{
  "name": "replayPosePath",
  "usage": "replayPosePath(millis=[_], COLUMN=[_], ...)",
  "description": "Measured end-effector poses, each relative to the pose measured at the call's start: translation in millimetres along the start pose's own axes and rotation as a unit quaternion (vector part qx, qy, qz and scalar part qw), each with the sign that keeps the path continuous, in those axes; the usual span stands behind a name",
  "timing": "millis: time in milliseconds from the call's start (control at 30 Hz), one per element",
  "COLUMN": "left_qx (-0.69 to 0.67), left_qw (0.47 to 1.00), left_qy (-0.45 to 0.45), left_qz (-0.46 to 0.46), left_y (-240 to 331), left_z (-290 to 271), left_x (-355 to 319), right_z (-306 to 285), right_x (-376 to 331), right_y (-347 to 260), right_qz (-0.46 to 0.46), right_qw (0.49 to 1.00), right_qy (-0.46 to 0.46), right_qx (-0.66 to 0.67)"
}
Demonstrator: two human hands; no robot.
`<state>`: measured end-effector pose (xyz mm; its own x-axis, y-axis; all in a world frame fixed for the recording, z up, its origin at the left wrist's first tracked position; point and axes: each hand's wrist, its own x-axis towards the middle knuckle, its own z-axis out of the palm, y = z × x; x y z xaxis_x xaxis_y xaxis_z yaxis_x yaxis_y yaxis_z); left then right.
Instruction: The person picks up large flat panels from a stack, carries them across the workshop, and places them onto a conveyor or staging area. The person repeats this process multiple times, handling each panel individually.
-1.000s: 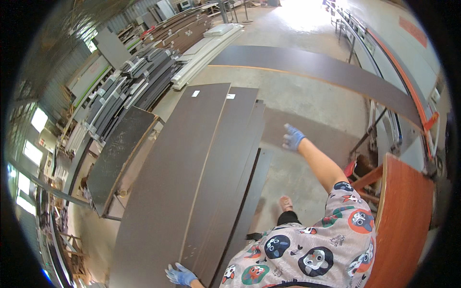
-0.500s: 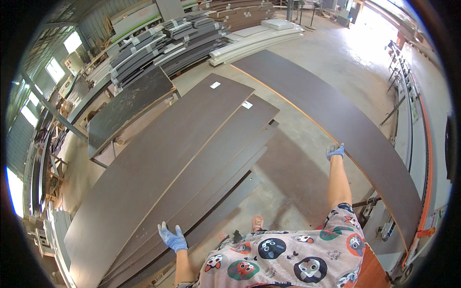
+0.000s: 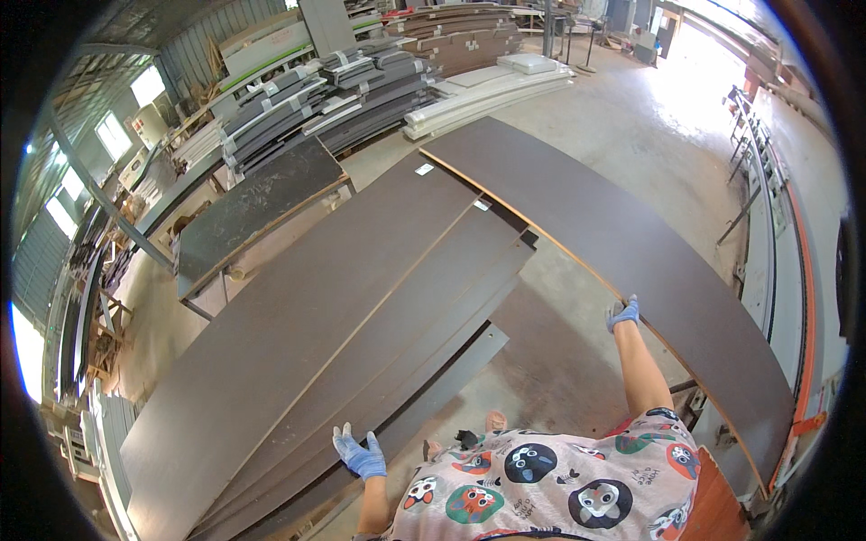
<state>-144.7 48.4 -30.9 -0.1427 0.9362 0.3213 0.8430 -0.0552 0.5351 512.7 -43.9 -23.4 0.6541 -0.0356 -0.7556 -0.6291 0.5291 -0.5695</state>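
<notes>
A long dark brown panel (image 3: 613,225) with a light raw edge stretches across the right side. My right hand (image 3: 622,313), in a blue-and-white glove, is closed on its near long edge. The panel's far left end overlaps the far corner of a stack of dark brown panels (image 3: 298,298); I cannot tell whether they touch. My left hand (image 3: 361,453), gloved alike, is open with its fingers apart at the near right edge of that stack. Whether its fingertips rest on a board is unclear. Small white labels (image 3: 424,169) mark the far ends of the top boards.
Left of the stack stands a dark-topped table (image 3: 262,207). Several piles of grey and black boards (image 3: 334,99) lie at the back, beside white wrapped boards (image 3: 487,95). A long machine with an orange strip (image 3: 807,298) runs along the right, close to the held panel's near end.
The held panel's far end has shifted toward the stack and now overlaps its far corner. My left hand stays open, slightly farther right in view. My right hand keeps its grip.
</notes>
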Motion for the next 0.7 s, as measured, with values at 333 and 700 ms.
replayPosePath(millis=[333, 700], left_qx=[-0.187, -0.532], left_qw=[0.973, 0.430], left_qy=[-0.081, -0.665], left_qz=[0.112, -0.299], left_y=[10.8, 64.6], left_z=[2.7, 19.6], left_x=[11.5, 37.5], right_z=[-129.4, -258.6], right_x=[-76.1, -368.9], right_y=[76.7, 170.7], right_qz=[-0.002, 0.266], right_qw=[0.996, 0.841], right_qy=[-0.088, -0.304], right_qx=[-0.034, -0.361])
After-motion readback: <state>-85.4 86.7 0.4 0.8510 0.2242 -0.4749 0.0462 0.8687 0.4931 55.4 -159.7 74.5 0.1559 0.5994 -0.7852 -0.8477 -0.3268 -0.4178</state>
